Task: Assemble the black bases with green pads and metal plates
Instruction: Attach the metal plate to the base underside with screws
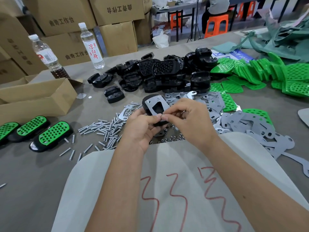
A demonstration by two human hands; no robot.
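We held a black base (151, 104) with a metal plate (156, 104) laid on it, our left hand (142, 126) gripping beneath, our right hand (189, 118) pinching the plate's near edge. Left of the base lay loose screws (100, 129); beyond it, piled black bases (167, 72); to its right, green pads (259, 71).

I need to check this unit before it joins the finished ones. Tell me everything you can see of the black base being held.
The black base looks like glossy moulded plastic with rounded edges. It is tilted, raised above the screws. A grey metal plate with a central cutout and small holes lies on its upper face. The left hand cradles it from below; the right hand pinches at its near edge. No green pad shows on it.
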